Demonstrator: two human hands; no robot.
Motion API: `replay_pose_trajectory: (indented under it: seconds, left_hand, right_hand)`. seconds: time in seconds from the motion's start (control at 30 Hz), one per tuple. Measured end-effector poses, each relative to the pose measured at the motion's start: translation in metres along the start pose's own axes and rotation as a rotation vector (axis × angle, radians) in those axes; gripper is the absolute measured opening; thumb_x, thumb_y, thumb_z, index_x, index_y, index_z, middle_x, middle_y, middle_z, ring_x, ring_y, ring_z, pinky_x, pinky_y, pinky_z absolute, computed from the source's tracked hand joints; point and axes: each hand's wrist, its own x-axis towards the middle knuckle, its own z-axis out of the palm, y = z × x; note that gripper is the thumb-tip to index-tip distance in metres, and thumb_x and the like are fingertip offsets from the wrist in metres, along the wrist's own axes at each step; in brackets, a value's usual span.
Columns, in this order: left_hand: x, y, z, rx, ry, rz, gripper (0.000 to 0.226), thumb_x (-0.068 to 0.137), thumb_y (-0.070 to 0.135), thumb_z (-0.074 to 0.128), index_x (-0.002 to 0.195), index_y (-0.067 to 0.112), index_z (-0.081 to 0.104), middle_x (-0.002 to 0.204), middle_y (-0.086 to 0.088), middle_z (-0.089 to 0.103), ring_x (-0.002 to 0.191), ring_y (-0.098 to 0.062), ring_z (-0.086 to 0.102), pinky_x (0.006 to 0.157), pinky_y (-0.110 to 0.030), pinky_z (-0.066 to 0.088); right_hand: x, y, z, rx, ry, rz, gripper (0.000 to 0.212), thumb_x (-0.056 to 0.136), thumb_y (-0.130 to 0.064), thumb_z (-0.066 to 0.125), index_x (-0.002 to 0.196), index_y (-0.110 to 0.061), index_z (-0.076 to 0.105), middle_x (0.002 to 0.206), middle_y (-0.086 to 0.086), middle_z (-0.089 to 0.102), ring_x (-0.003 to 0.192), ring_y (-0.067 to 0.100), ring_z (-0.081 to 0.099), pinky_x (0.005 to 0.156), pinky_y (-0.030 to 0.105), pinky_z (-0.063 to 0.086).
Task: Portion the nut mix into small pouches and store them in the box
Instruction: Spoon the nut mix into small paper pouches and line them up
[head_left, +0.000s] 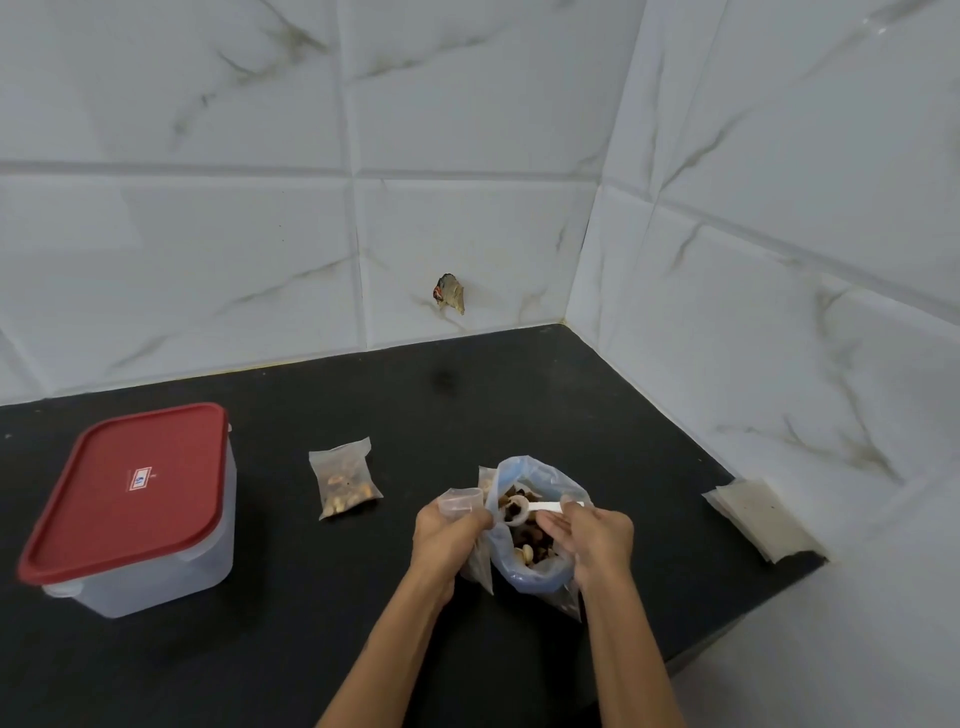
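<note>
In the head view, a small empty pouch (460, 503) is pinched at its mouth by the left hand (447, 535), just beside the big bag of nut mix (535, 525), which stands open on the black counter (363, 597). A white scoop (519, 508) is gripped by its handle in the right hand (597, 535), fingers curled round it; its bowl is held over the nuts inside the bag's mouth.

The step in hand is judged to be scooping a portion for the pouch. The next move would call for the loaded scoop to be lifted level, carried the short way left, and tipped into the pouch, whose mouth must be held wide enough by the left hand; whether it is open enough now cannot be told.

The scoop's long axis is seen to lie nearly level, running left to right, bowl to the left and handle to the right.

One filled pouch (345, 479) lies flat between the bag and the box (140, 509), well apart from both. The box is shut by its red lid (130, 483), so it must be opened before storing. A stack of spare pouches (763, 519) lies at the counter's right edge.
</note>
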Motion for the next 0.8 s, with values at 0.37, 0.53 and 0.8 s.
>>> replay_pose_trajectory:
  seconds: [0.37, 0.53, 0.8]
  left_hand:
    - [-0.008, 0.004, 0.0, 0.106, -0.039, 0.074, 0.018, 0.079, 0.005, 0.066, 0.088, 0.02, 0.062, 0.092, -0.004, 0.067, 0.085, -0.011, 0.062, 0.063, -0.024, 0.047]
    - [-0.005, 0.003, -0.001, 0.078, 0.005, 0.069, 0.019, 0.079, 0.006, 0.067, 0.089, 0.021, 0.06, 0.091, -0.002, 0.064, 0.084, -0.011, 0.06, 0.062, -0.025, 0.046]
    - [-0.001, 0.003, 0.002, 0.103, 0.034, 0.085, 0.027, 0.077, 0.008, 0.067, 0.103, 0.014, 0.062, 0.094, -0.005, 0.065, 0.086, -0.014, 0.061, 0.061, -0.026, 0.047]
  right_hand:
    - [-0.001, 0.015, 0.022, -0.251, 0.14, -0.286, 0.009, 0.092, -0.011, 0.059, 0.09, -0.005, 0.065, 0.08, 0.007, 0.07, 0.069, 0.014, 0.07, 0.068, 0.03, 0.059]
    - [0.002, 0.01, 0.019, -0.183, 0.05, -0.156, 0.012, 0.092, -0.011, 0.06, 0.083, -0.006, 0.064, 0.074, 0.01, 0.07, 0.068, 0.016, 0.071, 0.076, 0.034, 0.059]
    - [0.0, 0.004, 0.012, -0.213, 0.007, -0.125, 0.006, 0.092, -0.008, 0.058, 0.09, -0.005, 0.063, 0.082, 0.013, 0.071, 0.067, 0.014, 0.071, 0.06, 0.023, 0.056]
